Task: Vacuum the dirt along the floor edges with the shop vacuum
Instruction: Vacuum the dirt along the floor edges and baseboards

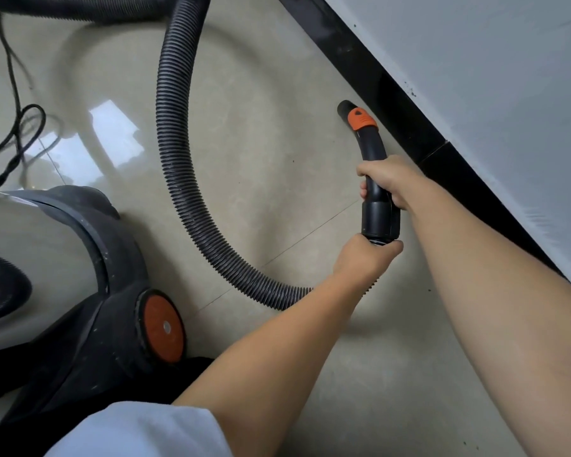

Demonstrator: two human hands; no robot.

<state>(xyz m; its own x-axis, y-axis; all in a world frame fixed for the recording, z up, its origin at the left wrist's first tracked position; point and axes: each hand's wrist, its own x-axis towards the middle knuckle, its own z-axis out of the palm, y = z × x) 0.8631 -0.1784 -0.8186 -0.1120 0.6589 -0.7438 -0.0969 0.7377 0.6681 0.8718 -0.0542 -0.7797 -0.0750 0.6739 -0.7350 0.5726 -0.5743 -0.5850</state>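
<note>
I hold the vacuum's black curved handle tube [371, 150], which has an orange collar near its open mouth [344, 108]. The mouth hovers over the tiled floor just beside the black baseboard [376, 80]. My right hand [388, 181] grips the tube at its middle. My left hand [365, 258] grips the hose end right below the tube's cuff. The black ribbed hose [173, 153] loops from there across the floor and out of the top of the view. The shop vacuum [66, 275], steel drum on a black base with an orange wheel, lies at the lower left.
A black power cord [17, 127] trails in loops over the glossy beige tiles [261, 127] at the upper left. A pale wall [491, 77] rises above the baseboard on the right. A few dark specks dot the floor near the baseboard.
</note>
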